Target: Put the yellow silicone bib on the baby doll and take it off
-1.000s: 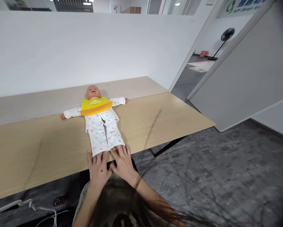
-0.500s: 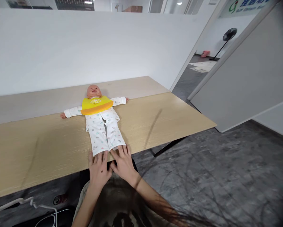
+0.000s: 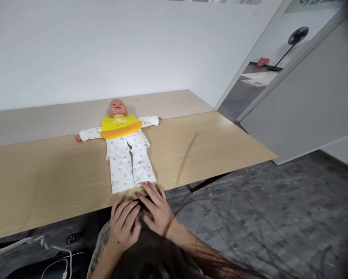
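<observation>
A baby doll (image 3: 117, 108) lies on its back on the wooden table (image 3: 60, 178), arms spread out and head toward the wall. It wears a yellow bib (image 3: 120, 126) with an orange pocket edge, over a white printed top and white printed trousers (image 3: 122, 166). My right hand (image 3: 158, 207) has its fingers spread, the fingertips at the hem of the trouser leg on the right. My left hand (image 3: 124, 223) is at the table's front edge, just short of the other hem, fingers loosely bent and apart. Neither hand holds anything.
A white wall (image 3: 104, 50) stands behind the table. On the right are a grey partition (image 3: 310, 89) and a standing fan (image 3: 298, 35) beyond an opening. Below left are a white cable (image 3: 56, 247), a can (image 3: 71, 238) and a black seat (image 3: 80, 265).
My left hand has drawn back from the trouser hem toward me, its fingers bending. My right hand has shifted slightly back. The view has tilted down a little.
</observation>
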`<action>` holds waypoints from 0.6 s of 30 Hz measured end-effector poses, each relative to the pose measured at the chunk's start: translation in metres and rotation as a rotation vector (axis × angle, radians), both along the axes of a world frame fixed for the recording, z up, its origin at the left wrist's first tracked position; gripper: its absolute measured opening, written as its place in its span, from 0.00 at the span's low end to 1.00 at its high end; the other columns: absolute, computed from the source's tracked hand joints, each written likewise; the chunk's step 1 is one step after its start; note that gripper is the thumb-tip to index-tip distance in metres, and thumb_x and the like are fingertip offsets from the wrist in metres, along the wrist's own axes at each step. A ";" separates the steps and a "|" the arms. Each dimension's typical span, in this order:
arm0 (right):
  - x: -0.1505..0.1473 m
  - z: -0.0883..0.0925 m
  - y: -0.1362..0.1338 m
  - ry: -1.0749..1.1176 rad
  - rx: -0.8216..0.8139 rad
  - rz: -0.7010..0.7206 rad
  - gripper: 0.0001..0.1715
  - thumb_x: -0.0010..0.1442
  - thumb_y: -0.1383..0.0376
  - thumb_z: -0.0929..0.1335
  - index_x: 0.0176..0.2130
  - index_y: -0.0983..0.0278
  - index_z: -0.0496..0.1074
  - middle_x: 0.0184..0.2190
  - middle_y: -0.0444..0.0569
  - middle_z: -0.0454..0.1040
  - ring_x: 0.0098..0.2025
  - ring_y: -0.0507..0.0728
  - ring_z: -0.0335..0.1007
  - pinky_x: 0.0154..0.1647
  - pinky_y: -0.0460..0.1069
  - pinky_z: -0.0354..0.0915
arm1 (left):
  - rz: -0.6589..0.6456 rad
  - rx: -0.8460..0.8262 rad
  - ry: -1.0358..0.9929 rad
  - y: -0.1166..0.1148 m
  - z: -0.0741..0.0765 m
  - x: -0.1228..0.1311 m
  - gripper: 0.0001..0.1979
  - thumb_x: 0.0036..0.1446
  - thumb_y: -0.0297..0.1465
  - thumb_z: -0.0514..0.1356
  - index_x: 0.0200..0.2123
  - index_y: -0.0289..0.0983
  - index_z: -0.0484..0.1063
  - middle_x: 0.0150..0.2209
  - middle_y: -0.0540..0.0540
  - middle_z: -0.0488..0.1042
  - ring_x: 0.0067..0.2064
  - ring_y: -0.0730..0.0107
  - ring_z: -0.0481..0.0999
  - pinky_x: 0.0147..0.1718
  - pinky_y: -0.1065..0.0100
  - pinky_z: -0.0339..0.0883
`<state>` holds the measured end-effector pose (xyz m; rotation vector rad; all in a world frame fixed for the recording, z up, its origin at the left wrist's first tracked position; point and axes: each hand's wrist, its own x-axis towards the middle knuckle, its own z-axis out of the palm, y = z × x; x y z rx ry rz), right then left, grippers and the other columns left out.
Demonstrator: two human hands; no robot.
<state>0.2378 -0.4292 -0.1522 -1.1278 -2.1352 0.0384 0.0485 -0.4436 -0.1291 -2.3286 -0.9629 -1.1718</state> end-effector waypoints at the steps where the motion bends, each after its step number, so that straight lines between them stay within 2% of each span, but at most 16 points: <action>1: 0.003 -0.001 -0.002 0.013 0.011 0.010 0.33 0.60 0.69 0.66 0.64 0.64 0.72 0.75 0.58 0.53 0.77 0.67 0.46 0.73 0.69 0.54 | -0.012 0.003 -0.023 -0.001 0.000 -0.001 0.19 0.59 0.17 0.59 0.51 0.38 0.73 0.43 0.43 0.84 0.47 0.62 0.82 0.60 0.54 0.70; 3: 0.007 -0.003 -0.003 0.041 0.034 -0.009 0.32 0.61 0.69 0.64 0.63 0.65 0.72 0.74 0.59 0.55 0.77 0.65 0.47 0.73 0.67 0.56 | 0.001 0.009 -0.055 0.001 -0.003 -0.003 0.19 0.58 0.15 0.58 0.50 0.38 0.73 0.41 0.44 0.83 0.44 0.63 0.82 0.53 0.59 0.73; 6: 0.006 -0.007 -0.001 0.046 0.067 -0.059 0.33 0.62 0.70 0.63 0.65 0.68 0.69 0.73 0.61 0.58 0.76 0.65 0.50 0.73 0.67 0.57 | 0.090 0.022 -0.036 0.007 -0.009 -0.006 0.21 0.58 0.15 0.59 0.53 0.36 0.73 0.44 0.41 0.84 0.47 0.61 0.83 0.55 0.58 0.72; 8: 0.002 -0.010 0.002 0.022 0.062 -0.083 0.36 0.62 0.70 0.63 0.68 0.70 0.67 0.72 0.63 0.58 0.75 0.67 0.51 0.73 0.70 0.56 | 0.160 0.029 -0.001 0.011 -0.013 -0.007 0.23 0.58 0.16 0.59 0.56 0.35 0.72 0.48 0.39 0.83 0.51 0.58 0.82 0.61 0.54 0.67; 11: -0.004 -0.011 0.007 -0.005 0.030 -0.112 0.38 0.61 0.69 0.64 0.69 0.71 0.65 0.72 0.65 0.58 0.74 0.70 0.52 0.72 0.73 0.54 | 0.276 0.035 0.031 0.020 -0.018 -0.007 0.25 0.60 0.19 0.59 0.61 0.35 0.70 0.52 0.36 0.82 0.54 0.55 0.82 0.70 0.43 0.54; 13: -0.007 -0.009 0.010 -0.005 0.004 -0.114 0.38 0.60 0.67 0.66 0.68 0.69 0.67 0.71 0.65 0.58 0.73 0.72 0.52 0.72 0.74 0.53 | 0.361 0.024 0.053 0.025 -0.019 -0.005 0.24 0.61 0.22 0.59 0.61 0.36 0.70 0.54 0.35 0.81 0.54 0.51 0.81 0.71 0.36 0.49; 15: -0.007 -0.005 0.011 0.002 -0.026 -0.100 0.38 0.59 0.65 0.69 0.68 0.67 0.68 0.71 0.64 0.58 0.73 0.73 0.52 0.72 0.75 0.52 | 0.439 -0.020 0.074 0.028 -0.018 -0.003 0.22 0.61 0.25 0.60 0.58 0.36 0.73 0.56 0.33 0.79 0.56 0.46 0.80 0.70 0.32 0.49; 18: -0.004 -0.001 0.009 0.024 -0.048 -0.064 0.38 0.59 0.64 0.70 0.67 0.64 0.68 0.72 0.62 0.58 0.73 0.72 0.52 0.73 0.74 0.51 | 0.480 -0.061 0.114 0.026 -0.013 0.005 0.20 0.61 0.26 0.60 0.57 0.35 0.74 0.62 0.29 0.74 0.61 0.40 0.76 0.68 0.28 0.48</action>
